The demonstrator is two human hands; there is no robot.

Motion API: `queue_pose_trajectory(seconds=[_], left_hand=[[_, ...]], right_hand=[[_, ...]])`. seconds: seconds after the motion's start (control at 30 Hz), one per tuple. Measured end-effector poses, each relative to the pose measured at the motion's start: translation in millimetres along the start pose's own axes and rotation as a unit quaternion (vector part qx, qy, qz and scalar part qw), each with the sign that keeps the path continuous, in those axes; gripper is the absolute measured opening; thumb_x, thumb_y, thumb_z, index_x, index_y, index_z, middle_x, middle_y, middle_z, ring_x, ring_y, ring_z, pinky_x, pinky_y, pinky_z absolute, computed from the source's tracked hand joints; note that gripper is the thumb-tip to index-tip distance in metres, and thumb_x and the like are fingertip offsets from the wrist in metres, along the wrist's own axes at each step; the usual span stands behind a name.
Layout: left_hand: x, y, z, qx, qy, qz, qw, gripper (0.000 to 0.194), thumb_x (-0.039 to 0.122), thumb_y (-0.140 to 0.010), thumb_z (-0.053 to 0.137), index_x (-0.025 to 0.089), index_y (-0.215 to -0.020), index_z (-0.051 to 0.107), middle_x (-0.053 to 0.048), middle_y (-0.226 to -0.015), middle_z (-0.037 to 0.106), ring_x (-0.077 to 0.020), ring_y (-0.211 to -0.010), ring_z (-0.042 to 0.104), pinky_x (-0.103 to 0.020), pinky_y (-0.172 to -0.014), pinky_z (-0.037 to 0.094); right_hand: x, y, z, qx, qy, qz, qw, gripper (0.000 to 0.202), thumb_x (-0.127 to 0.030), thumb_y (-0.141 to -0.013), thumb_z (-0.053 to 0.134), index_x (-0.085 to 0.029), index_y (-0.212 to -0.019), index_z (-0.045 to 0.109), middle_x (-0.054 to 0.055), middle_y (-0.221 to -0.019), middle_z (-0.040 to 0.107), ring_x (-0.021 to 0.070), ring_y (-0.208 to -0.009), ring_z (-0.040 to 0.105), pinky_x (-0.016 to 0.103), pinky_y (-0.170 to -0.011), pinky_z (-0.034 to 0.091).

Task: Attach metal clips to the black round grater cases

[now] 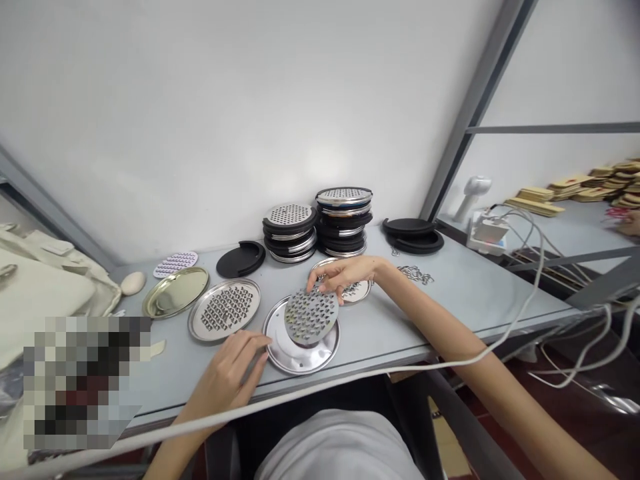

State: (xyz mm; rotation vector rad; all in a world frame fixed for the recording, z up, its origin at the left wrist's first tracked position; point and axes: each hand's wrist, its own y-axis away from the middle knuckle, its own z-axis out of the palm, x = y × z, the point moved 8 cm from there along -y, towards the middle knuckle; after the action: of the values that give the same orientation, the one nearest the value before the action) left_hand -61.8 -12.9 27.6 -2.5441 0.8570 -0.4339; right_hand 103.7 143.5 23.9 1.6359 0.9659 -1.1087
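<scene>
My right hand [340, 275] pinches the upper edge of a round metal grater disc [311, 316], its surface covered in raised teeth. The disc is tilted over a shiny round metal plate [285, 357] and hides much of the plate's middle. At the plate's left rim is my left hand [235, 367], its fingers stretched out and the thumb apart; I cannot tell whether they press on the rim. Left of the plate lies an oval-looking metal tray with a toothed grater surface [225, 310]. Another toothed plate [356, 293] is partly hidden behind my right hand.
Stacks of graters with black holders [290, 233] [345, 223] stand against the wall. Black holders [241, 260] [413, 237], a gold plate [175, 293], a purple disc [175, 264] and metal rings [415, 275] lie around. A white cable [400, 369] crosses in front; a bag [45, 280] sits left.
</scene>
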Motion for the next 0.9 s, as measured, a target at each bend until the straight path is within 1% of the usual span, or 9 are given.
queue_pose_trajectory(seconds=[0.07,0.17,0.23,0.33,0.43,0.57,0.7,0.9], left_hand=[[-2,0,6.2,-0.037,0.015,-0.002,0.999,0.018,0.014,-0.094,0.045,0.019,-0.111,0.049,-0.006,-0.103,0.056,-0.019,-0.099,0.053,-0.035,-0.089,0.042],[1,2,13.5,-0.082,0.028,0.006,0.996,0.017,0.02,-0.094,0.048,0.021,-0.111,0.05,-0.006,-0.105,0.056,-0.0187,-0.098,0.054,-0.033,-0.088,0.044],[1,4,15.0,-0.094,0.038,0.003,0.995,0.017,0.022,-0.094,0.049,0.021,-0.111,0.05,-0.006,-0.107,0.056,-0.0185,-0.099,0.055,-0.032,-0.088,0.045],[1,3,14.0,-0.095,0.047,-0.005,0.994,0.018,0.023,-0.094,0.049,0.021,-0.111,0.051,-0.006,-0.108,0.056,-0.0185,-0.1,0.055,-0.032,-0.089,0.046],[1,1,12.4,-0.096,0.057,-0.011,0.994,0.017,0.024,-0.094,0.048,0.022,-0.111,0.052,-0.007,-0.108,0.057,-0.0192,-0.1,0.056,-0.032,-0.089,0.047],[2,-1,11.1,-0.097,0.072,-0.019,0.992,0.017,0.022,-0.094,0.047,0.022,-0.11,0.052,-0.007,-0.108,0.057,-0.0194,-0.101,0.056,-0.033,-0.088,0.048],[1,0,11.3,-0.099,0.076,-0.027,0.992,0.016,0.021,-0.094,0.046,0.022,-0.109,0.051,-0.006,-0.108,0.057,-0.0193,-0.101,0.056,-0.033,-0.089,0.047],[-2,3,10.4,-0.09,0.065,-0.04,0.993,0.026,0.026,-0.094,0.049,0.023,-0.12,0.047,-0.007,-0.111,0.058,-0.0205,-0.105,0.056,-0.035,-0.093,0.046]], right_hand=[[2,-1,4,-0.013,0.01,0.01,1.0,0.037,-0.039,-0.084,0.067,-0.02,-0.114,0.061,0.002,-0.104,0.058,0.0064,-0.067,0.061,0.018,-0.06,0.052],[4,-3,15,-0.051,0.02,0.031,0.998,0.043,-0.043,-0.085,0.064,-0.019,-0.119,0.056,-0.001,-0.084,0.062,0.0085,-0.059,0.064,0.021,-0.059,0.053],[7,-4,23,-0.081,0.023,0.049,0.995,0.046,-0.044,-0.087,0.062,-0.018,-0.123,0.052,-0.002,-0.072,0.064,0.0113,-0.058,0.066,0.023,-0.059,0.053],[10,-6,29,-0.1,0.032,0.066,0.992,0.05,-0.046,-0.088,0.06,-0.015,-0.125,0.049,-0.001,-0.062,0.066,0.0141,-0.058,0.067,0.023,-0.056,0.053],[10,-7,29,-0.089,0.037,0.076,0.992,0.051,-0.047,-0.089,0.057,-0.015,-0.127,0.047,-0.002,-0.058,0.065,0.0149,-0.056,0.067,0.023,-0.053,0.052],[9,-7,31,-0.075,0.04,0.09,0.992,0.048,-0.048,-0.091,0.054,-0.015,-0.125,0.047,-0.003,-0.056,0.065,0.0143,-0.054,0.066,0.023,-0.052,0.051],[8,-6,35,-0.082,0.058,0.107,0.989,0.047,-0.046,-0.092,0.053,-0.015,-0.126,0.044,-0.002,-0.057,0.067,0.0134,-0.051,0.065,0.023,-0.052,0.051],[7,-6,36,-0.084,0.062,0.101,0.989,0.048,-0.049,-0.091,0.052,-0.016,-0.125,0.043,-0.003,-0.056,0.066,0.0137,-0.046,0.063,0.023,-0.048,0.051]])
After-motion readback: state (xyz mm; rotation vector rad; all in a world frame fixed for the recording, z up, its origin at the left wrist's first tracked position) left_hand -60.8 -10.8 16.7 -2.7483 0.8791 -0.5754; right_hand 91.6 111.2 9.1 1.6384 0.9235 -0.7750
